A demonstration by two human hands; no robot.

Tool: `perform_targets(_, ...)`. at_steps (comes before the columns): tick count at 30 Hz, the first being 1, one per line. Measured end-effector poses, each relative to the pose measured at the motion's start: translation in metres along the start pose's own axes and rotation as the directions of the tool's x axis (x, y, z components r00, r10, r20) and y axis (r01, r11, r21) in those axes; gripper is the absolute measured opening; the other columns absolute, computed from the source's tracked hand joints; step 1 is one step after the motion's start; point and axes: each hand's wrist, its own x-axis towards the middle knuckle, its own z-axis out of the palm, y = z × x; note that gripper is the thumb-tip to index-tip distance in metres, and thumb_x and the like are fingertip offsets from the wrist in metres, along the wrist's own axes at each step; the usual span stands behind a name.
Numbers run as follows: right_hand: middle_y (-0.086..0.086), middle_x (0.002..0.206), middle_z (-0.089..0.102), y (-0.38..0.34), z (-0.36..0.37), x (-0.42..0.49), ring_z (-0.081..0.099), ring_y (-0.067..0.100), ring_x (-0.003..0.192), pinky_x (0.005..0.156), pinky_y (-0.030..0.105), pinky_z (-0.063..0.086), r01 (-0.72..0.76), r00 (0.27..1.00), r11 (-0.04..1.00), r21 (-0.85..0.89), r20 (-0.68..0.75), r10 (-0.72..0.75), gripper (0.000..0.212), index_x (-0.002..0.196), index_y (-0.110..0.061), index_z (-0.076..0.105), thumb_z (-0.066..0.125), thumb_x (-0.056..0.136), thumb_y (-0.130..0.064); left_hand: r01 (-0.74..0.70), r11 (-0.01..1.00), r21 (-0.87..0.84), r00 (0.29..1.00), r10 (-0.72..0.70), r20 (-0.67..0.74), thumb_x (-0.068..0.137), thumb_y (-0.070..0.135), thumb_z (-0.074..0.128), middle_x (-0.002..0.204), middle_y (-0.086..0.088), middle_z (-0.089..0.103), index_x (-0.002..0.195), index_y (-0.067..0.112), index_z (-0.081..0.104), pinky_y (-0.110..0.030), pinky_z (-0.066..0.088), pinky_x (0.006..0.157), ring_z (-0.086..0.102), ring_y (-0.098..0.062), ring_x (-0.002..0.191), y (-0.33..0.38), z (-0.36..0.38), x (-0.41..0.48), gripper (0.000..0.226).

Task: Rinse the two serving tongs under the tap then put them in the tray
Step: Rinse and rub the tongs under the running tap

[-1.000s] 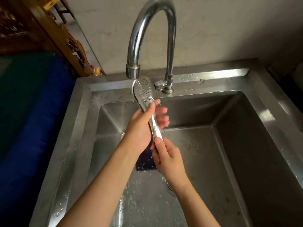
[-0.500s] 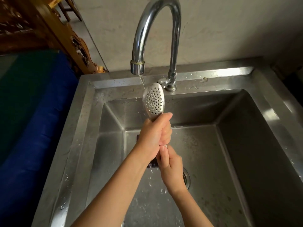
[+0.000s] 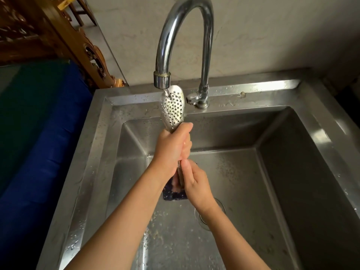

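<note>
Steel sink, left hand gripping tongs just below perforated head under tap, right hand pinching their lower end

Dim, soft light; glare streaks the sink rim; wide-angle bending and dark corners.

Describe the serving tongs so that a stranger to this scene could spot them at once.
Find the steel sink and its tall curved tap. Right under the spout, the left hand and, lower, the right hand grip the serving tongs upright. Their oval head, dotted with holes, stands out from the plain steel around.
</note>
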Motion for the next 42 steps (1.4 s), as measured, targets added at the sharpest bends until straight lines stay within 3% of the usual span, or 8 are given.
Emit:
perform_targets(5,0.01,0.121,0.059,-0.056,-0.021,0.031,0.061,0.016,0.109,0.095,0.03,0.05,0.083,0.996,0.954,0.287,-0.063,-0.068,0.039,0.12,-0.016,0.05,0.028,0.099,-0.039,-0.102,0.796,0.597,0.946,0.263,-0.189,0.086,0.027,0.058,0.048,0.0,0.046,0.058,0.008,0.059,-0.028,0.032,0.05,0.043,-0.02,0.048,-0.004,-0.014,0.004,0.034)
perform_targets(9,-0.002,0.105,0.056,-0.101,-0.011,0.064,0.063,0.023,0.094,0.089,0.027,0.051,0.179,0.984,0.969,0.171,-0.053,-0.172,0.048,0.133,-0.013,0.033,0.056,0.091,-0.018,-0.222,0.418,0.881,0.829,0.556,-0.055,0.09,0.019,0.048,0.073,-0.012,0.067,0.103,0.008,0.058,-0.03,0.033,0.053,0.062,-0.033,0.068,-0.008,-0.015,-0.006,0.02)
perform_targets(15,0.004,0.075,0.065,-0.116,0.003,0.086,0.052,0.011,0.05,0.059,0.029,0.054,0.106,0.994,0.782,0.615,-0.057,-0.09,0.034,0.11,-0.003,0.056,0.039,0.099,-0.03,-0.271,0.421,0.866,0.852,0.523,0.013,0.089,0.019,0.054,0.066,-0.005,0.054,0.092,0.01,0.04,-0.032,0.029,0.044,0.056,-0.032,0.057,-0.013,-0.033,-0.021,0.016)
perform_targets(21,0.004,0.066,0.07,-0.115,0.011,0.094,0.057,0.011,0.044,0.046,0.022,0.053,-0.127,0.987,0.594,0.795,0.162,-0.006,0.06,0.095,-0.005,0.06,0.025,0.095,-0.054,0.055,0.968,0.244,0.943,-0.13,0.307,0.077,0.048,0.055,0.041,0.005,0.039,0.064,0.013,0.048,-0.017,0.031,0.031,0.03,-0.008,0.029,-0.01,-0.082,-0.035,0.038)
perform_targets(30,0.005,0.064,0.06,-0.1,0.018,0.071,0.052,0.01,0.039,0.037,0.02,0.045,0.141,0.99,0.803,0.58,-0.069,-0.124,0.01,0.095,-0.008,0.048,0.05,0.095,-0.017,-0.116,0.837,0.535,0.988,0.153,-0.025,0.094,0.049,0.025,0.03,0.004,0.034,0.052,0.016,0.039,-0.018,0.025,0.031,0.033,-0.008,0.024,-0.01,-0.046,-0.027,0.055)
perform_targets(34,0.001,0.035,0.045,-0.118,0.007,0.082,0.036,0.013,0.025,0.031,0.015,0.032,-0.045,0.973,0.806,0.59,-0.159,0.17,0.068,0.052,-0.008,0.05,0.029,0.093,-0.058,-0.33,0.7,0.633,0.917,0.396,0.04,0.097,0.03,0.03,0.047,0.006,0.054,0.076,0.033,0.048,-0.017,0.036,0.043,0.047,-0.002,0.039,-0.014,-0.035,-0.032,0.027)
perform_targets(39,0.003,0.048,0.047,-0.13,-0.013,0.091,0.032,0.011,0.03,0.033,0.019,0.027,0.054,0.987,0.629,0.776,-0.137,0.084,0.052,0.071,-0.008,0.045,0.022,0.1,-0.044,-0.371,0.757,0.538,0.929,0.312,0.201,0.092,0.035,0.039,0.066,0.015,0.06,0.127,0.028,0.045,-0.021,0.036,0.04,0.043,-0.003,0.04,-0.019,-0.05,-0.058,0.036)
perform_targets(42,0.001,0.066,0.055,-0.13,-0.014,0.084,0.045,0.011,0.045,0.046,0.024,0.042,0.158,0.986,0.743,0.65,-0.143,-0.085,0.032,0.101,-0.004,0.047,0.026,0.102,-0.028,-0.321,0.833,0.451,0.947,0.299,0.121,0.093,0.03,0.041,0.06,0.011,0.051,0.118,0.025,0.05,-0.014,0.031,0.041,0.038,-0.002,0.041,-0.019,-0.046,-0.063,0.027)
